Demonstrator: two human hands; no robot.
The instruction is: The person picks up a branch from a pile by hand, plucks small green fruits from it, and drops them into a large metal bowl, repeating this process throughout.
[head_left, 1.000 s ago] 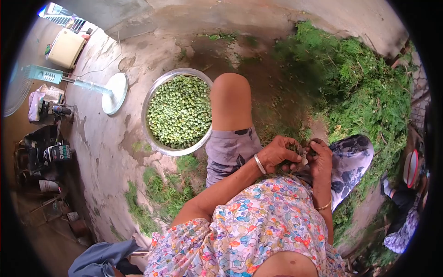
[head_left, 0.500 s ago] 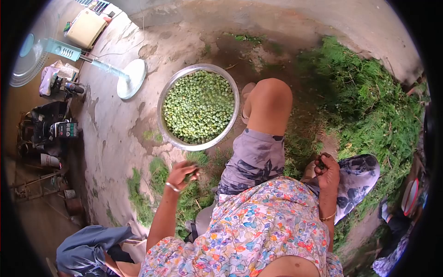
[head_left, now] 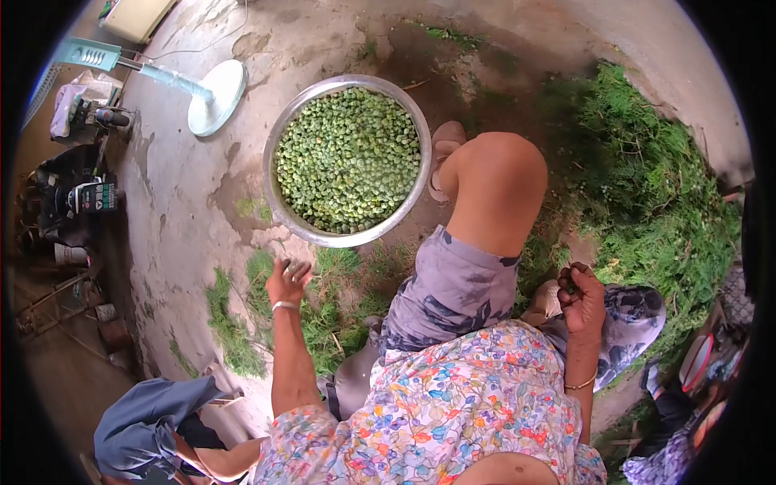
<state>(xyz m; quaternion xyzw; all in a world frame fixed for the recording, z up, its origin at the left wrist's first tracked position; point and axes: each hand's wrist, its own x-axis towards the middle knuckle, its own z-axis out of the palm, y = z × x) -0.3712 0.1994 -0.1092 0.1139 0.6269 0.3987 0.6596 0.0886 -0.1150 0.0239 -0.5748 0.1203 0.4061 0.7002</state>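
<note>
My left hand (head_left: 288, 281), with a silver bangle at the wrist, is held over the ground below the basin, its fingers apart and nothing visible in them. A wide metal basin (head_left: 272, 194) stands beyond it, filled with small round green pods (head_left: 347, 158). Near my right knee, my right hand (head_left: 580, 297) is curled around small dark green pods, palm partly up. Cut green sprigs (head_left: 323, 323) lie on the ground between my left hand and my leg.
A large heap of leafy green branches (head_left: 655, 178) lies at the right. At the upper left stands a fan's round base (head_left: 217, 97). A person's blue-clad leg (head_left: 145, 428) is at lower left, and patterned cloth (head_left: 659, 465) at lower right.
My left hand has left my right hand, moved out to the left and opened, and dark green bits earlier in it no longer show. My right hand stays near the knee. The view has shifted.
</note>
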